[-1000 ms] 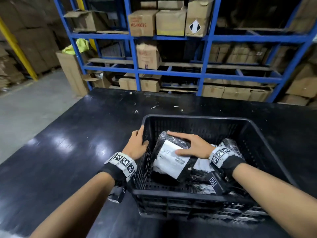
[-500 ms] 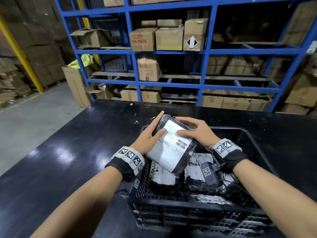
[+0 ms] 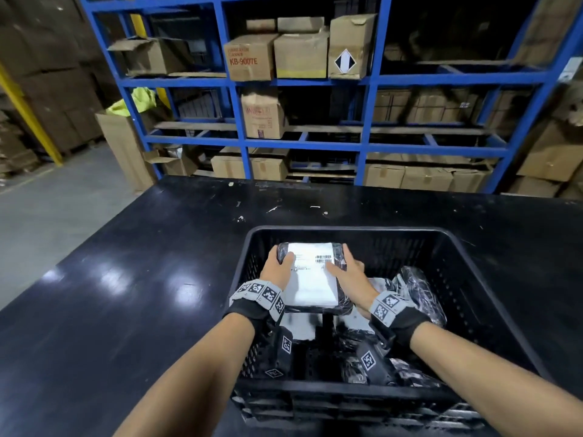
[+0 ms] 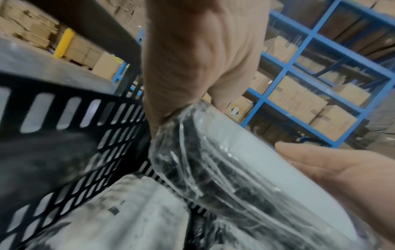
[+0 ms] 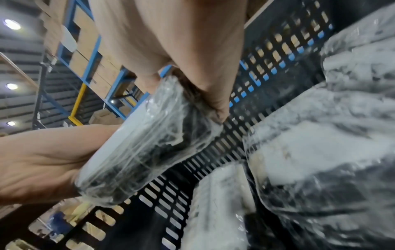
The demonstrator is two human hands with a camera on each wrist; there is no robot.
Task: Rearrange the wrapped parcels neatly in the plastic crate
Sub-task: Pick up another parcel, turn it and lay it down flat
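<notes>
A black plastic crate [image 3: 344, 230] stands on the black table [image 3: 126, 279]. Both hands hold one flat black parcel [image 3: 312, 279] wrapped in clear film, white label up, over the crate's left half. My left hand [image 3: 277, 268] grips its left edge, thumb on top. My right hand [image 3: 347, 271] grips its right edge, thumb on the label. In the left wrist view the parcel [image 4: 235, 169] hangs above the crate floor; the right wrist view shows the same parcel [image 5: 149, 143] clear of the floor. Other wrapped parcels [image 3: 416, 291] lie at the crate's right and under my wrists.
Blue racking [image 3: 362, 146] with cardboard boxes [image 3: 299, 55] runs behind the table's far edge. A tall carton [image 3: 126, 149] stands at the table's far left corner. Grey floor [image 3: 47, 209] lies to the left. The crate's perforated left wall [image 4: 85, 135] is close to my left hand.
The parcel was lifted out of the crate, taken in both hands, turned label-up and level, and has come down low over the crate's left half. My left hand left the crate rim.
</notes>
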